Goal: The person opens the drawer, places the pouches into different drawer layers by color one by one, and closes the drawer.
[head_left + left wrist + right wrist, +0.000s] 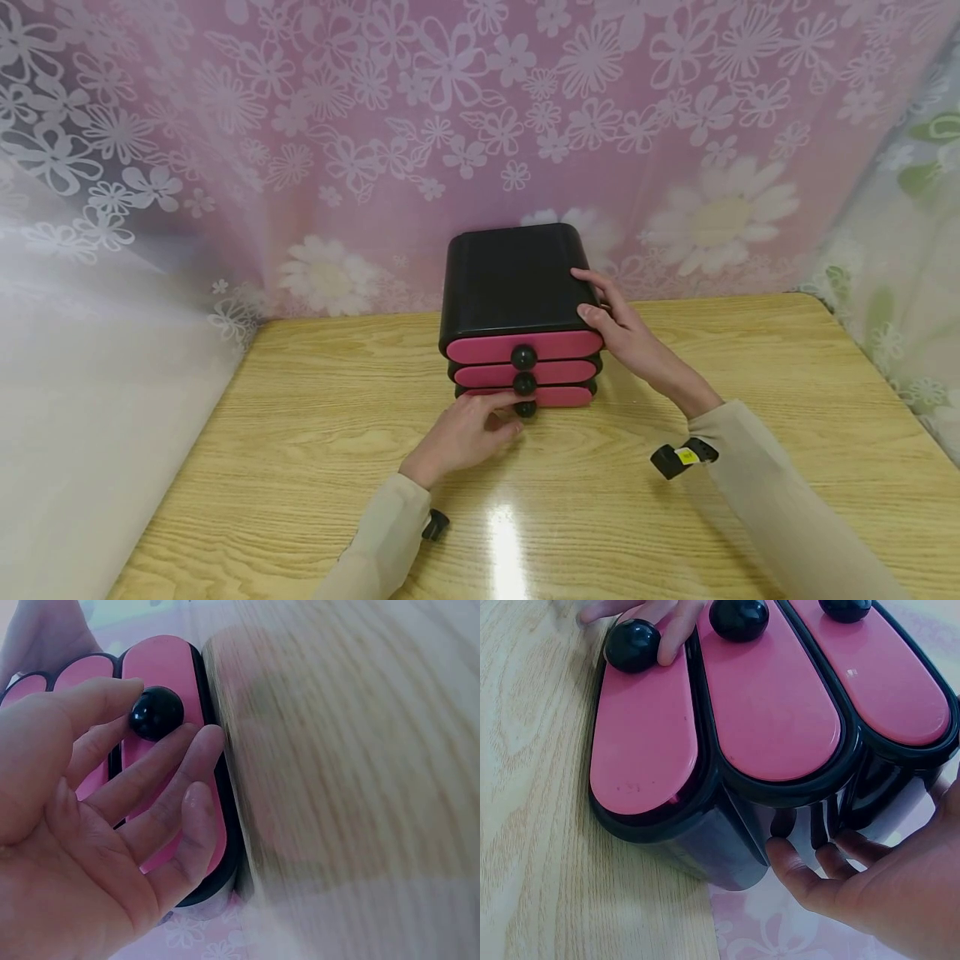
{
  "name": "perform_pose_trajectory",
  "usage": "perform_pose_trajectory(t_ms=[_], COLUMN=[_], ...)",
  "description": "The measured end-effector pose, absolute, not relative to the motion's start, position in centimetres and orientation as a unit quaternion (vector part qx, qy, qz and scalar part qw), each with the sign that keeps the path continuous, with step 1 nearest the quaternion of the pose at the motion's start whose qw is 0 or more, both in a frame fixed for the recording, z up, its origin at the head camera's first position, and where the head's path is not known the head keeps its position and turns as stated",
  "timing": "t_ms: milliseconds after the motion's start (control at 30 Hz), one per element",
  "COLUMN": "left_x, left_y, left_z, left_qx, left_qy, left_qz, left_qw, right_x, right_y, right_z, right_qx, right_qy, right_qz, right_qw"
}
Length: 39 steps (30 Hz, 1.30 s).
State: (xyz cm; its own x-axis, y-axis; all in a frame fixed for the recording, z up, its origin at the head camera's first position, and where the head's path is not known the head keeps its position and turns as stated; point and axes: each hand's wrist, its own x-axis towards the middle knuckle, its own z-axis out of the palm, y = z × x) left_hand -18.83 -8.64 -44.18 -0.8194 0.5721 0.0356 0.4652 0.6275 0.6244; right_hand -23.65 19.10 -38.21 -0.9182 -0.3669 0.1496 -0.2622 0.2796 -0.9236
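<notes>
A small black drawer unit [517, 279] with pink drawer fronts stands on the table, each front bearing a round black knob. At the bottom drawer, my left hand [461, 437] pinches the knob [156, 713], with one finger over it and others beneath. The bottom pink front [645, 742] sits in its black frame. My right hand [637, 342] holds the unit's right side, two digits on its top edge. In the right wrist view, that hand's other fingertips [786, 859] lie against the black side wall.
The unit stands near the back of the wood-grain table [337, 400]. Behind it hangs a pink flowered curtain [420, 150], with pale sheets at left and right. Black bands [682, 457] circle both wrists over the beige sleeves.
</notes>
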Motion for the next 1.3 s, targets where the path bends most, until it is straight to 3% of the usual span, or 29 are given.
perform_pose_trajectory(t_ms=[700,1300], left_x=[-18.6,-17.9], left_y=[-8.6,-11.3], left_z=[-44.3,-44.0], left_qx=[0.265,0.265], left_qy=[0.900,0.876], left_qz=[0.323,0.367], left_qw=[0.120,0.165], right_x=[-23.6,-23.5], right_y=[19.0,19.1], right_z=[-38.3,-38.2], right_qx=[-0.194,-0.192], right_qy=[0.797,0.795], right_qz=[-0.570,-0.574], right_qw=[0.042,0.048])
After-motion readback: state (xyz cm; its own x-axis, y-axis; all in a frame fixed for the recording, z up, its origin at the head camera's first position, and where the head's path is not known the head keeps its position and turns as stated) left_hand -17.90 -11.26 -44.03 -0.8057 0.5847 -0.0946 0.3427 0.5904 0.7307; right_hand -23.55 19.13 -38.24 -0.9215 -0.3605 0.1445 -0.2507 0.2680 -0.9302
